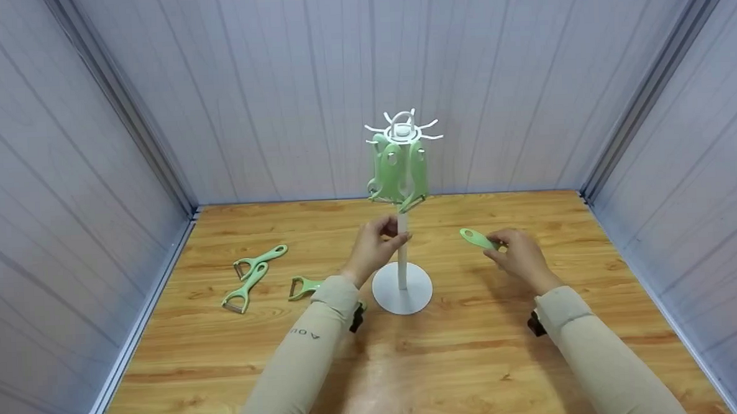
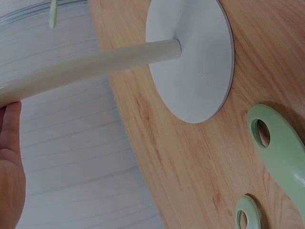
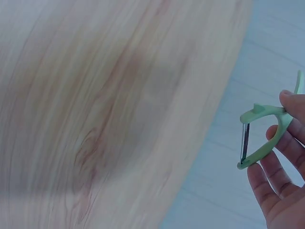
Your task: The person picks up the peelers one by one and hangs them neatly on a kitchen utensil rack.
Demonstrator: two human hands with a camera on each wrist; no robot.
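A white display stand (image 1: 385, 293) with a round base and a ring of hooks stands upright mid-table. Several green peelers (image 1: 391, 175) hang from its hooks, partly overlapping. My left hand (image 1: 373, 247) grips the pole (image 2: 119, 57) below the hanging peelers, thumb at the near side. Right of the stand, my right hand (image 1: 521, 257) holds a Y-shaped green peeler (image 3: 264, 112) by its head, above the table. The holed handle end of this peeler points toward the stand in the head view; its metal blade shows in the right wrist view.
Two green peelers (image 1: 243, 292) lie with one touching or overlapping the other on the left of the wooden table (image 1: 475, 364). A third peeler (image 1: 305, 287) lies nearer the base, partly hidden by my left sleeve. Pale panel walls (image 1: 264, 99) enclose the back and sides.
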